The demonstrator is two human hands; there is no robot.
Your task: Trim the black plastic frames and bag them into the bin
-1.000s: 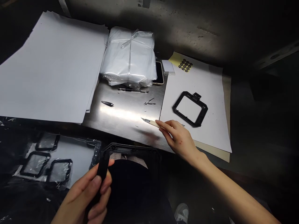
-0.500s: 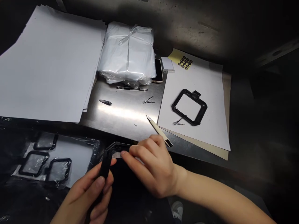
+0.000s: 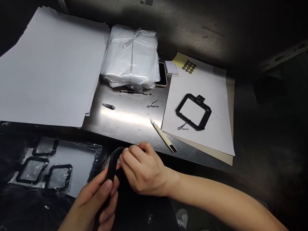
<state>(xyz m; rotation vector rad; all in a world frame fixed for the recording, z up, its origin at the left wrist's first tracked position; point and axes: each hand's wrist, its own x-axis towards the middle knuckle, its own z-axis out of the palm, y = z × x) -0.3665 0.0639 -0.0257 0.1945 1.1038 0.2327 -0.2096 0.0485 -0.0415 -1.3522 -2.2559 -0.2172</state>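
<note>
Below the table's front edge, a black plastic frame [image 3: 112, 166] with cut corners is held upright between my hands. My left hand [image 3: 102, 195] grips its near side, thumb in front and fingers behind. The curled fingers of my right hand [image 3: 141, 168] are closed on its upper corner, hiding most of the far part. A similar black frame [image 3: 207, 117] with a clip-like tab lies on white paper to the right. Beside it rests a small metal nail clipper [image 3: 183, 127]. A cream-handled craft knife [image 3: 163, 136] lies near the table edge, just beyond my right hand.
A tied bundle of clear plastic bags [image 3: 133, 57] stands beside a stack of white paper [image 3: 55, 67]. A phone [image 3: 163, 75], pen [image 3: 135, 92], second clipper [image 3: 152, 104] and dark clipper lever [image 3: 108, 106] lie nearby. Several bagged frames [image 3: 59, 177] are at lower left.
My right hand has shifted left along the frame to its corner, and its fingers have curled in more. The left hand still holds the frame, a little further right.
</note>
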